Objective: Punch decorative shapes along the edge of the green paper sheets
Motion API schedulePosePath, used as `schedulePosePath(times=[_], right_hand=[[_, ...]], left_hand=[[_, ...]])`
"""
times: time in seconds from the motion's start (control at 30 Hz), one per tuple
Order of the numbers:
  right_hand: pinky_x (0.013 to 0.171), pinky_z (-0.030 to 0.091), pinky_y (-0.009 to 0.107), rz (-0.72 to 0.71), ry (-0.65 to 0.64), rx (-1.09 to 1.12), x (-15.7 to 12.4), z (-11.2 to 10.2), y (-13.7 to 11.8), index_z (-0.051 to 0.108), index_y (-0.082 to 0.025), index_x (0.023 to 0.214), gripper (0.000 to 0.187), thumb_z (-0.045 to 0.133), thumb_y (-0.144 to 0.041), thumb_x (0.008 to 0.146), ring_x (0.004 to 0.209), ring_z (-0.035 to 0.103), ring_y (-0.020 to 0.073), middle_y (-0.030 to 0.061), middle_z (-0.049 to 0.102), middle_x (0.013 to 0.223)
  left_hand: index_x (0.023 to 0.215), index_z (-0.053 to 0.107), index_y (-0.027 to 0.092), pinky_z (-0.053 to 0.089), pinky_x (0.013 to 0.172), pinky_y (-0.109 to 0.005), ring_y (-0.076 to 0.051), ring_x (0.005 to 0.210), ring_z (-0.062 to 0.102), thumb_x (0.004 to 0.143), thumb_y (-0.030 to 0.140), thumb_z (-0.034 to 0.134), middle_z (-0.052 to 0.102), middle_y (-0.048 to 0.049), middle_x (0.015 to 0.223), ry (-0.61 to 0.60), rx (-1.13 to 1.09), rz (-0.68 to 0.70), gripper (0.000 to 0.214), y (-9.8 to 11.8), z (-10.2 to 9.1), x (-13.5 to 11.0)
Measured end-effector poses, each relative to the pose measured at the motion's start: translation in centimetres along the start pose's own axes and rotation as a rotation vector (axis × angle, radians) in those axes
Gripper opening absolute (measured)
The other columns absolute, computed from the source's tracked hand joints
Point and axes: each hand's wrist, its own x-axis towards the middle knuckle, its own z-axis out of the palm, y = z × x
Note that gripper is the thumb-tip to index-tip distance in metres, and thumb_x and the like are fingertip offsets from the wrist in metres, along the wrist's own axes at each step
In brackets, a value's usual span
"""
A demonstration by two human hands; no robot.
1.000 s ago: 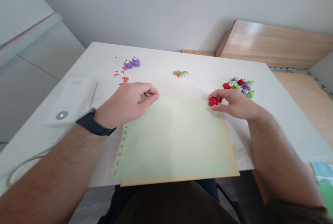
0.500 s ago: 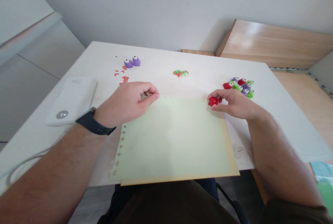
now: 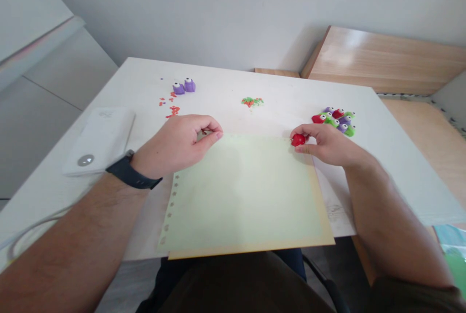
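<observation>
Leftmost, a thin white cable (image 3: 34, 228) looped near the edge of a white tabletop (image 3: 233, 77). Beside it, a flat white rounded slab with a round silver button (image 3: 98, 138), possibly a power bank.

Next, the left hand (image 3: 174, 147), black wristband (image 3: 133, 177) on the wrist, resting just above the top-left corner of a pale green paper sheet (image 3: 243, 191). Left fingertips (image 3: 214, 131) curled close to the thumb, a tiny dark speck between them; any actual grip on it impossible to tell.

Beyond that hand, two small purple googly-eyed pieces (image 3: 184, 86) and scattered orange-red paper scraps (image 3: 172, 110). Mid-table, a small heap of green and red scraps (image 3: 252, 102). Under the green sheet, a slightly larger tan card (image 3: 251, 251); small star-shaped marks along the sheet's left edge.

Rightmost, the right hand (image 3: 327, 145), thumb and fingers closed on a glossy red rounded piece (image 3: 298, 140) over the sheet's top-right corner. Just beyond, a tight cluster of red, green and purple googly-eyed pieces (image 3: 333, 122).

Risks, as judged: rounded red piece rolling across the paper if the pinch slackens; unsecured sheet sliding under hand pressure; loose scraps scattering from a sleeve's sweep or a draught; cluster toppling if knocked by the right hand.
</observation>
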Motion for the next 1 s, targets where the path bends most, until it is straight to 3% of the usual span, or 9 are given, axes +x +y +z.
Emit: schedulePosePath(times=[0.4,0.67,1.0], right_hand=[[0.085,0.050,0.039,-0.018,0.027,-0.027,0.1,0.3,0.1,0.071,-0.024,0.095,0.012,0.072,-0.026,0.083,0.086,0.067,0.0231,0.0016,0.076,0.092],[0.086,0.050,0.040,-0.046,0.026,-0.039,0.2,0.3,0.7,0.071,-0.024,0.105,0.021,0.071,-0.026,0.084,0.089,0.067,0.0238,0.0027,0.076,0.099],[0.089,0.050,0.041,-0.076,0.152,0.071,0.3,0.4,1.2,0.072,-0.025,0.113,0.027,0.072,-0.032,0.087,0.093,0.064,0.0244,0.0055,0.074,0.105]], left_hand=[[0.095,0.073,0.026,0.042,0.069,-0.027,-0.015,0.078,0.065,0.094,0.044,0.058,0.076,0.0031,0.094,-0.015,0.004,0.002,0.024,-0.1,0.0,0.1],[0.096,0.073,0.026,0.044,0.074,-0.027,-0.017,0.082,0.067,0.094,0.044,0.057,0.077,0.0024,0.095,-0.045,0.001,0.019,0.025,-0.4,0.3,0.2],[0.098,0.073,0.026,0.045,0.074,-0.028,-0.017,0.082,0.068,0.095,0.045,0.056,0.077,0.0021,0.095,-0.053,0.007,0.024,0.026,-0.6,0.4,0.2]])
